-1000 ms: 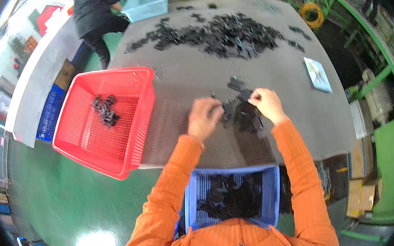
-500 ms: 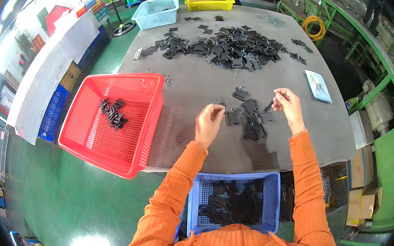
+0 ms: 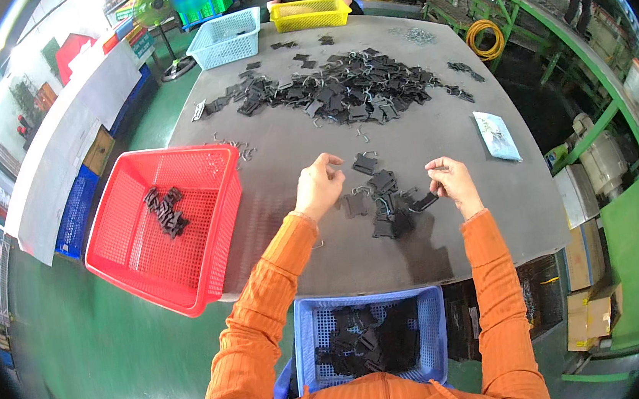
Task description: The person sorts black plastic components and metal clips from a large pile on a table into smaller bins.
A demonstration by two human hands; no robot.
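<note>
My right hand (image 3: 453, 185) is closed in a pinch on a small black plastic piece (image 3: 424, 202), just right of a small cluster of similar pieces (image 3: 386, 202). Some pieces in that cluster carry bent metal hooks. To its left, my left hand (image 3: 320, 187) hovers over the table, thumb and forefinger apart, with nothing visible between them. One loose black piece (image 3: 364, 163) with a hook lies just beyond the cluster. A small metal hook (image 3: 318, 244) rests on the table by my left wrist.
A large pile of black pieces (image 3: 355, 84) covers the far middle of the grey table (image 3: 287, 183). Red basket (image 3: 205, 249) at left, blue basket (image 3: 440, 334) of black parts at my lap. Light blue (image 3: 224, 43) and yellow baskets (image 3: 309, 16) stand far back, a person behind. A packet (image 3: 496, 136) lies right.
My left hand has drawn back leftward from the cluster and its fingers have parted. My right hand has come slightly lower, still pinching the black piece. The whole view has shifted a little.
</note>
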